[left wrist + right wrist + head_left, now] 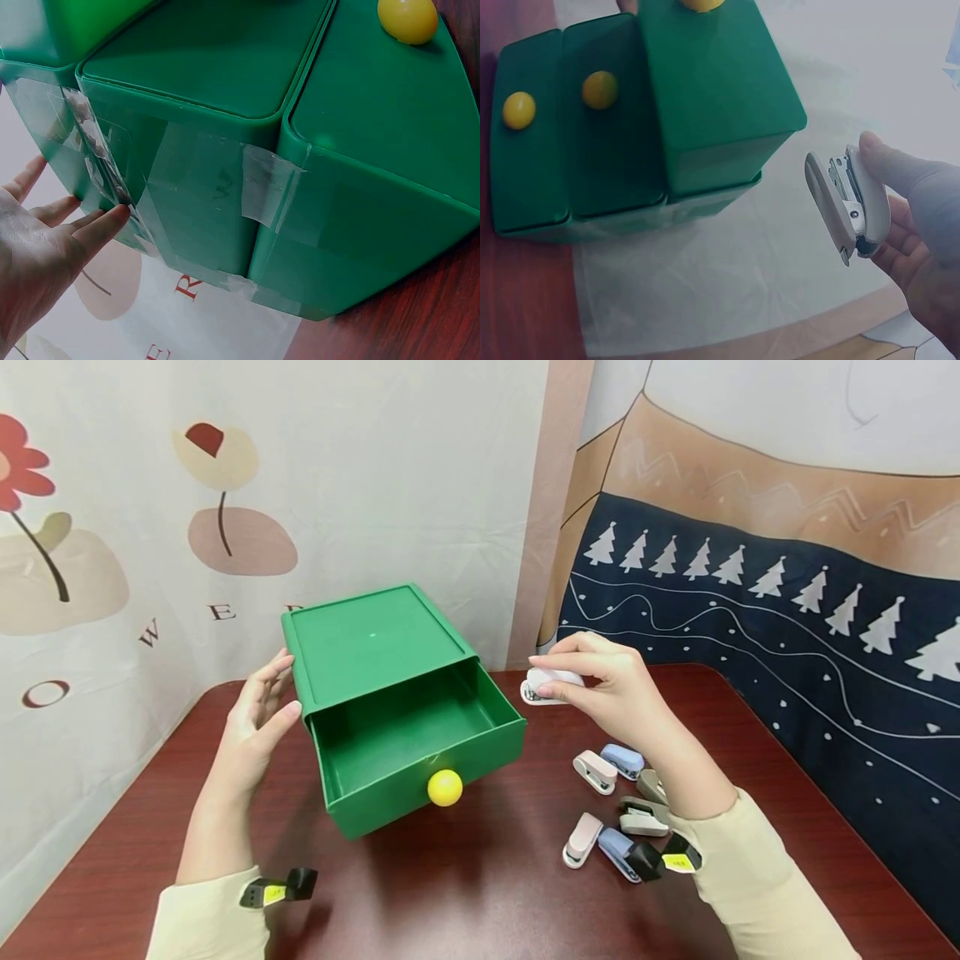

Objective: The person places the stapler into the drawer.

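My right hand (617,689) pinches the white mini stapler (550,684) by its sides: light, stiff, smooth plastic. My left hand (258,718), fingers straight, steadies the green drawer box (375,647).

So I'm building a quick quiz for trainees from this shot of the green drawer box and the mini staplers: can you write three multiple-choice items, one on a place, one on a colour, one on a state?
1. Where does the left hand rest?
A. On the drawer box's side
B. On the knob
C. Flat on the table

2. What colour is the knob on the top drawer?
A. Red
B. Yellow
C. White

3. In what state is the top drawer?
A. Pushed shut
B. Taken out and lying on the table
C. Pulled open, nothing in it

Answers:
1 A: the straight fingers touch the taped side wall of the box.
2 B: a yellow ball sits on the drawer's front.
3 C: the drawer juts out and its green floor shows bare, while the right hand holds a white stapler beside it.
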The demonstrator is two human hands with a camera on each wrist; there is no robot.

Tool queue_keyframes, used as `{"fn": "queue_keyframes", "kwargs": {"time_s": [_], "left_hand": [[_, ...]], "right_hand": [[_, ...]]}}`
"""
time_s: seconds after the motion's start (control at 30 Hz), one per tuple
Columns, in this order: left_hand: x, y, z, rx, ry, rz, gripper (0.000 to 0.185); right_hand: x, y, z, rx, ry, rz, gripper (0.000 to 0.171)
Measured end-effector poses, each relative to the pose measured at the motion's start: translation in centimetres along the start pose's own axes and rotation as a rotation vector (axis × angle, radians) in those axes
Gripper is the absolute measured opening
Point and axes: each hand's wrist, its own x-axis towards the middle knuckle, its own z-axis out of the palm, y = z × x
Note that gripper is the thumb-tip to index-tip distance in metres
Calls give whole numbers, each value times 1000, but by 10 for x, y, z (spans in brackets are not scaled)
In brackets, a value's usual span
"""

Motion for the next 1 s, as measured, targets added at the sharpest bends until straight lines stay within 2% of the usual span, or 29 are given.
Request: {"fn": "queue_keyframes", "kwargs": {"time_s": [0.37,0.7,1.0], "left_hand": [[-1,-1,-1,-4,-3,4,52],[0,-1,-1,11,0,12,51],[0,-1,-1,-9,-3,22,51]], "right_hand": [[23,-15,19,120,-24,-48,32],[31,-17,42,180,-69,-69,31],[33,-15,56,231,-93,-17,31]]}}
